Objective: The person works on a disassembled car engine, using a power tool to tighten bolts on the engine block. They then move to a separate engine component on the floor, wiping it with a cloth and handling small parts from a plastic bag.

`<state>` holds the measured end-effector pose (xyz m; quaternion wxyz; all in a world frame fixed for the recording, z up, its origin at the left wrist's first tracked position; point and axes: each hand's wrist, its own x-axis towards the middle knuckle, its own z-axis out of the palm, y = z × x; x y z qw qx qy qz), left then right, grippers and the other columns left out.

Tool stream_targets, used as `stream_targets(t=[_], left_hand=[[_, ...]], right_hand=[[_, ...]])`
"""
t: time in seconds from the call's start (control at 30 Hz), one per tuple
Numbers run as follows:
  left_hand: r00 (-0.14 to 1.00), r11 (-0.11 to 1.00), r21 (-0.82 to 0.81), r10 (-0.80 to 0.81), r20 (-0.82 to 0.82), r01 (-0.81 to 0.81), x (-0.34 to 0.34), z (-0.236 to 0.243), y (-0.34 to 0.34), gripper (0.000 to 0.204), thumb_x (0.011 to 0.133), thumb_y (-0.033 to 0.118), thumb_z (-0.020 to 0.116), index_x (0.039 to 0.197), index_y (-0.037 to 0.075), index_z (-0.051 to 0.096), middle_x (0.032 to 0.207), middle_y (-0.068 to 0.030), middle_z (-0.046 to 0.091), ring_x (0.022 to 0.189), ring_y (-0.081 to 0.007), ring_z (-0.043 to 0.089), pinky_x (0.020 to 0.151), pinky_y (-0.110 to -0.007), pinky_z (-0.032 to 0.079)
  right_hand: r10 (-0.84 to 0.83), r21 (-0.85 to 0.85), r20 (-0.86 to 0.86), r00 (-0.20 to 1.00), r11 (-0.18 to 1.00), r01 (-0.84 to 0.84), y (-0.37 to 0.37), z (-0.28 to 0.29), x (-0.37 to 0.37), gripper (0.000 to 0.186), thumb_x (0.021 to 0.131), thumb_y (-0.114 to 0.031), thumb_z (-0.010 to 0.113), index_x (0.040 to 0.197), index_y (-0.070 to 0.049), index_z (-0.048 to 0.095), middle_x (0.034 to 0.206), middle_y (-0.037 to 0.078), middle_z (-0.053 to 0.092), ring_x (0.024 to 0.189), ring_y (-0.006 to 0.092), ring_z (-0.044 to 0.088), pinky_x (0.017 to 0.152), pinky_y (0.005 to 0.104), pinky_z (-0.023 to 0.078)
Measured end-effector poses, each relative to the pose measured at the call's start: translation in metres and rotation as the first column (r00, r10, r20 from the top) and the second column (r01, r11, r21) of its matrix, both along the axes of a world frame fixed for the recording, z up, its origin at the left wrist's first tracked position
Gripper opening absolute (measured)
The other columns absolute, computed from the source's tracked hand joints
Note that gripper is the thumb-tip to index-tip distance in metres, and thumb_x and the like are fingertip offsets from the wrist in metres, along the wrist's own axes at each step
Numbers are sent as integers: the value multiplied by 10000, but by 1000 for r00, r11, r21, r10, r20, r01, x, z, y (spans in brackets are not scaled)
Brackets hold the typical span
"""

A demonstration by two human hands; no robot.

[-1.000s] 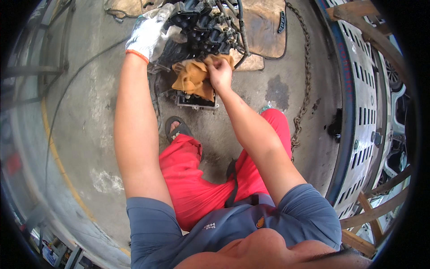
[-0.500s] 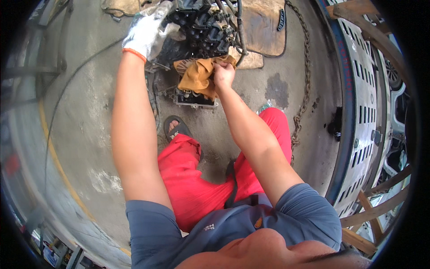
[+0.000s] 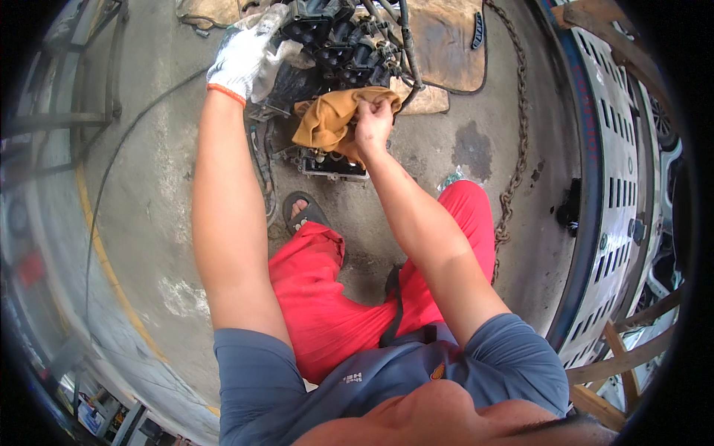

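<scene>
My right hand (image 3: 374, 125) is bare and closed on a tan-orange cloth (image 3: 327, 126), pinching its right side. The cloth is bunched over the near part of a black, greasy engine (image 3: 349, 56). Below the cloth, an open metal edge of the engine (image 3: 333, 174) shows. My left hand (image 3: 249, 58) wears a white knit glove with an orange cuff. It grips the engine's left side, with thumb and fingers spread about a dark part; its fingertips are partly hidden.
Dark hoses (image 3: 410, 48) rise at the engine's right. Stained brown mats (image 3: 446, 44) lie behind it. A rusty chain (image 3: 520, 111) runs along the floor on the right, beside a slotted metal ramp (image 3: 613, 178). A thin black cable (image 3: 126, 134) crosses the floor at left. My sandalled foot (image 3: 303, 212) is near the engine.
My right hand has shifted the cloth slightly, and its folds have changed, bunching up more at the left. My left hand keeps its place on the engine. The whole view has shifted a little.
</scene>
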<state>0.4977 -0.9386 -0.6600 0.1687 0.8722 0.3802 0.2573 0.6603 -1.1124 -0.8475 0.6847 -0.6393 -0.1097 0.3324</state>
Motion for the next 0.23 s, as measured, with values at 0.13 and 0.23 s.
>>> stream_targets(t=[0.13,0.23], left_hand=[[999,999,-32,-15,29,16,-7,-19,18,410,995,336,595,1341,126,663,1163,-77,688,891,-155,624,806,-312,514],[996,976,-216,-12,87,30,-3,-3,16,406,1010,329,582,1355,128,655,1389,-199,607,1139,-155,642,981,-285,474]], right_hand=[[-69,-23,85,994,997,71,14,13,3,221,929,-128,702,1046,19,588,854,32,644,743,112,569,695,275,475],[144,-177,121,982,977,-121,1,-8,3,276,911,-165,712,1068,53,651,1026,141,733,949,214,677,852,341,520]])
